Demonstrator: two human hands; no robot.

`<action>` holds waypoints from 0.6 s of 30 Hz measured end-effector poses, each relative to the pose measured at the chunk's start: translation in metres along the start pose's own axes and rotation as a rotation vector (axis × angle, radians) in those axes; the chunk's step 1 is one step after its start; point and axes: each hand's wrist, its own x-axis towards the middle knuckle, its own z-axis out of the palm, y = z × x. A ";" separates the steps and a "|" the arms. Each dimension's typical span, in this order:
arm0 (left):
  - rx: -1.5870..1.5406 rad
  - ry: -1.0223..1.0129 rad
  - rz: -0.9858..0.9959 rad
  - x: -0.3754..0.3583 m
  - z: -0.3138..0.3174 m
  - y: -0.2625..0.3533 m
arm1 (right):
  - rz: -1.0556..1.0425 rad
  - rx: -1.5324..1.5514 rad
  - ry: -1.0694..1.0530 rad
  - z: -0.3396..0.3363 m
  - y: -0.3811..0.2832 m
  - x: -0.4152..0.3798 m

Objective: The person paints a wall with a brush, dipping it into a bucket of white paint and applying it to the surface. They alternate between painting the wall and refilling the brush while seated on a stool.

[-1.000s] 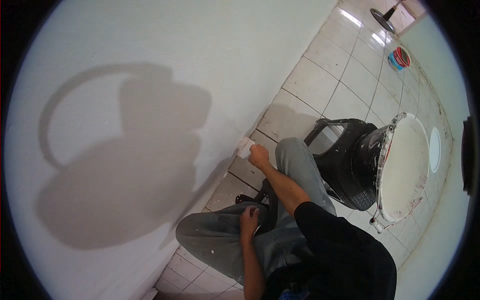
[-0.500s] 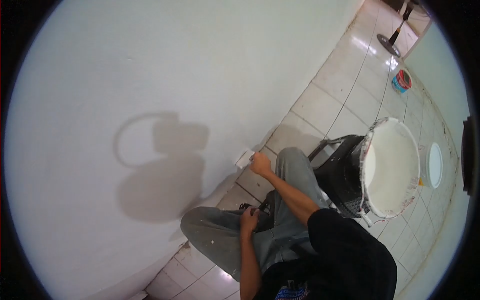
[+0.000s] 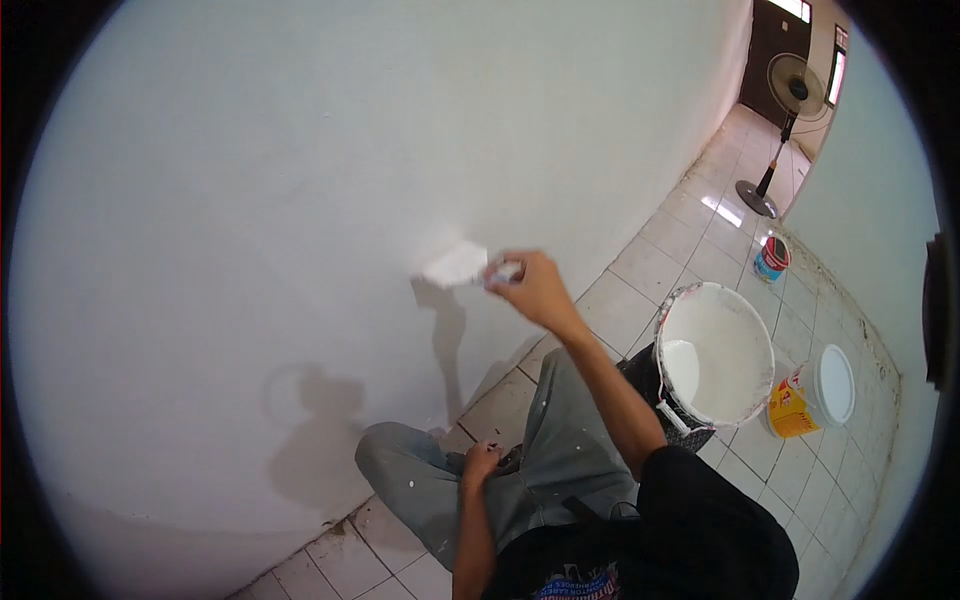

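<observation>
My right hand (image 3: 532, 287) is closed around the handle of a wide paintbrush (image 3: 457, 265), its head white and held at the pale wall (image 3: 260, 180). The brush's shadow falls on the wall just below it; whether the tip touches is hard to tell. My left hand (image 3: 483, 462) rests low between my bent legs, its fingers curled by something dark that I cannot make out. To the right of my knee stands a large bucket (image 3: 725, 350) with a paint-smeared rim and white paint inside.
A yellow-and-white tub (image 3: 797, 410) with a white lid stands right of the bucket. Farther off are a small red-and-blue can (image 3: 772, 260) and a standing fan (image 3: 797, 90) near a dark door (image 3: 777, 55). Tiled floor (image 3: 640, 275) meets the wall along a diagonal edge.
My right hand has raised the paintbrush from the wall's base to higher on the wall. The view has tilted up, bringing in the whole fan and the door. My left hand stays between my legs.
</observation>
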 end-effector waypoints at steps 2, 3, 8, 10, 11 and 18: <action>-0.007 -0.002 -0.021 -0.015 -0.004 0.012 | -0.026 -0.029 0.025 -0.027 -0.064 0.012; 0.014 0.023 -0.002 -0.018 -0.004 0.012 | -0.062 -0.027 0.057 -0.037 -0.089 0.020; 0.142 0.103 0.151 -0.022 -0.009 0.000 | -0.199 -0.108 0.145 -0.074 -0.184 0.060; 0.048 0.096 0.066 -0.023 -0.005 -0.003 | -0.282 -0.148 0.146 -0.087 -0.206 0.071; 0.040 0.088 0.053 -0.017 -0.002 -0.011 | -0.319 -0.168 0.145 -0.093 -0.216 0.077; 0.116 0.010 0.022 0.002 0.005 -0.017 | -0.619 -0.014 0.335 -0.137 -0.333 0.137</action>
